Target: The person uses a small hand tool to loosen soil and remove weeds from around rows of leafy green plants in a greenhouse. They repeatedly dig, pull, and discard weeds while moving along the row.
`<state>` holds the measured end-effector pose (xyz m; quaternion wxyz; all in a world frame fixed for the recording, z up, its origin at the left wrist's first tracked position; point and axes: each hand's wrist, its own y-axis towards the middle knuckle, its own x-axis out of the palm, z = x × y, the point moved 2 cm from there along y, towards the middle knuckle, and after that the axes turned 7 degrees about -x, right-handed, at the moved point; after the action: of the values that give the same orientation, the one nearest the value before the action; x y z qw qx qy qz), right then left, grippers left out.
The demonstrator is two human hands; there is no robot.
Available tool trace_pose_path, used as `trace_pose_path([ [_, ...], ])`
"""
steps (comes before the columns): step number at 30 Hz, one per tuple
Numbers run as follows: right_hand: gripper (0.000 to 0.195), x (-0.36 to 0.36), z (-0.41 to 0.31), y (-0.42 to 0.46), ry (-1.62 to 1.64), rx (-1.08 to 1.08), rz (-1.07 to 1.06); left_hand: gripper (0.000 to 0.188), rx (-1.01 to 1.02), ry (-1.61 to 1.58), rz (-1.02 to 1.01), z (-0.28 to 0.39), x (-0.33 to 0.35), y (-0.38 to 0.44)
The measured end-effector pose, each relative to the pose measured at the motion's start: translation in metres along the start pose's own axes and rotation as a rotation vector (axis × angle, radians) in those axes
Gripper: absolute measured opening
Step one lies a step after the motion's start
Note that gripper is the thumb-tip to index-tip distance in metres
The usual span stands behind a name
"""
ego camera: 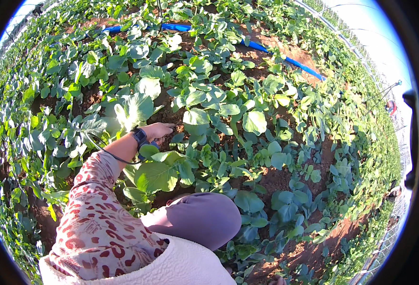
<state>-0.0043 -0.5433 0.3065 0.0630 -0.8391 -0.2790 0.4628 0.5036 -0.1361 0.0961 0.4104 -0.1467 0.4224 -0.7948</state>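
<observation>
My left hand reaches down among broad green leaves, its fingertips at a patch of reddish-brown soil. A dark wristwatch is on that wrist. Just under the hand a blue piece shows; whether the fingers hold it cannot be told. A thin black tube curves by the forearm towards another blue part, half hidden by leaves. Large-leaved plants stand between the hand and my bent knee. Only a sliver of my right hand appears at the bottom edge, its grip hidden.
A blue flat hose runs across the bed behind the leaves. Low leafy plants fill the ground around me, with bare soil between some. Far right, a person is near the mesh-lined edge. A black line hangs at the top.
</observation>
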Motion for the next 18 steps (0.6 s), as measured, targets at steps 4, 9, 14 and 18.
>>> trace_pose_path([
  [4, 0.03, 0.007, -0.011, 0.006, -0.033, -0.051, -0.032, 0.051, 0.064, -0.31, 0.029, -0.051, -0.009, 0.005],
  [9, 0.03, 0.005, -0.015, 0.01, -0.06, -0.071, -0.043, 0.024, 0.085, -0.87, 0.342, -0.03, -0.002, -0.024],
  [14, 0.03, 0.007, -0.018, 0.018, -0.096, -0.085, -0.051, 0.032, -0.013, -0.622, 0.515, 0.02, -0.015, 0.041],
  [18, 0.03, 0.011, -0.022, 0.036, -0.125, -0.093, -0.087, 0.029, 0.137, -1.201, 0.673, 0.011, -0.036, 0.147],
])
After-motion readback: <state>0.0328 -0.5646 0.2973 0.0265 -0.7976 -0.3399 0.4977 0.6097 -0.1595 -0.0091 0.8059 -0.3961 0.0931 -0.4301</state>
